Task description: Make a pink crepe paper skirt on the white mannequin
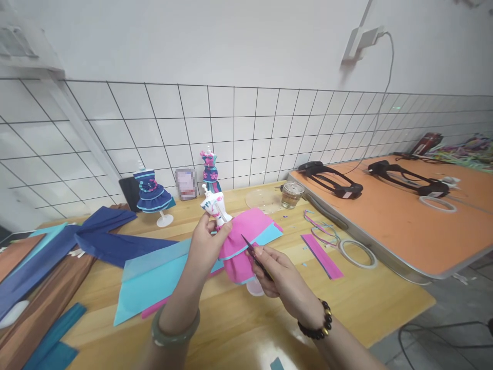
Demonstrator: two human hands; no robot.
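My left hand (204, 244) is closed around the waist of a small white mannequin (216, 205), tilted to the left. A pink layered skirt (246, 231) with light blue edging spreads from the mannequin's waist. In my right hand (279, 275) is a pair of dark, pointed tweezers (251, 247), with the tip over the skirt's upper layer. Part of the tweezers is hidden by my fingers. Under the skirt, the mannequin's round clear base (254, 287) shows near my right hand. Light blue sheets (154, 280) lie beneath and left of my left forearm.
Two dressed mannequins, one in a blue ruffled dress (152, 192), one in a flowered dress (210, 167), stand behind. Right are a lidded cup (292, 194), a pink strip (321, 256), ribbons (321, 228) and a tape roll (358, 253). Folded fabrics (50, 288) cover the left.
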